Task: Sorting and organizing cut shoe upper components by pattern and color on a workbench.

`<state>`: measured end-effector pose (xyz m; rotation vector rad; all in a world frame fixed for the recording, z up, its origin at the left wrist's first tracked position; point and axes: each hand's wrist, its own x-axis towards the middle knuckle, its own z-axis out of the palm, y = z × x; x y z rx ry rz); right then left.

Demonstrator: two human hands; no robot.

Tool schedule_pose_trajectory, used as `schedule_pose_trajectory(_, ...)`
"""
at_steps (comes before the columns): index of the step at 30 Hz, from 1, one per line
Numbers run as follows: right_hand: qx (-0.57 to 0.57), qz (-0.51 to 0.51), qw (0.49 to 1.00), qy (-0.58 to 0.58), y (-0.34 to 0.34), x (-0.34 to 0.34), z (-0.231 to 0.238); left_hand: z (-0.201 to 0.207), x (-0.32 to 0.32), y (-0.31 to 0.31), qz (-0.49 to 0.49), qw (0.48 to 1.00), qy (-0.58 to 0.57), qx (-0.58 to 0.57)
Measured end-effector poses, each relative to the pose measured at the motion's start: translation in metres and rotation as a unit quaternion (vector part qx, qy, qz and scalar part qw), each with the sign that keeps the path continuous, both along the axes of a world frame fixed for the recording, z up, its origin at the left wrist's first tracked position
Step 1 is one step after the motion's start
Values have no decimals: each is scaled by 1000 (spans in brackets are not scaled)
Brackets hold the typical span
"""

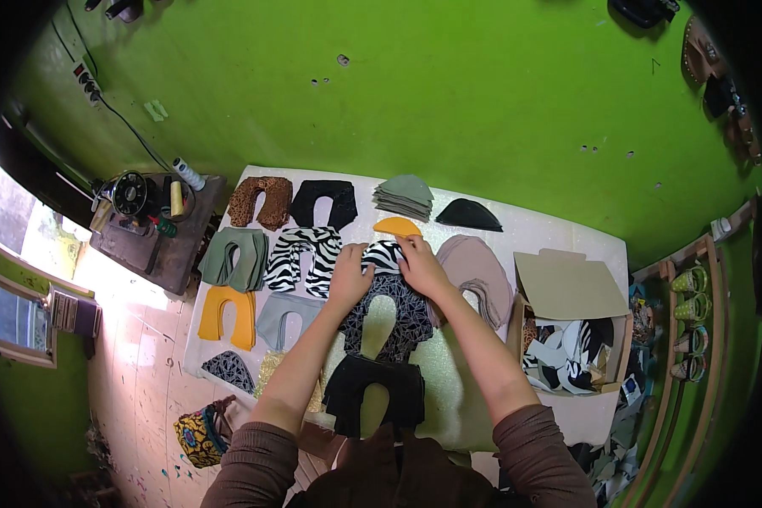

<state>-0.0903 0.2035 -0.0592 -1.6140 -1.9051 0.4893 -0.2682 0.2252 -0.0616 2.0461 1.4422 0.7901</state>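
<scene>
Head view: white desk (559, 237) against a green wall (449, 93), covered in U-shaped fabric cutouts. Left hand (350, 275) and right hand (421, 264) both pinch the small zebra-print piece (384, 254), mid-desk above the dark patterned cutout (389, 317). Cardboard box (571, 334) of scraps right, sewing machine (131, 195) left.

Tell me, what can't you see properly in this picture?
Head view:
- Zebra piece: partly covered by the left hand and right hand.
- Box: its flap hides part of the scraps inside.
- Shoes on rack: too small and bent by the lens.
- Sewing machine: small, details unclear.
</scene>
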Motion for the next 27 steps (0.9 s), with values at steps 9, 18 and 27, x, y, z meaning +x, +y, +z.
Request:
schedule_pose_trajectory(9,100,151,968,-176,0,-1,19,5,-7,10,-173,973,120,95)
schedule_pose_trajectory(18,4,175,973,-153,16,2,20,14,-5,22,-197,958,170,119)
schedule_pose_trajectory(27,-34,148,983,-101,22,4,14,18,0,27,-179,972,150,40)
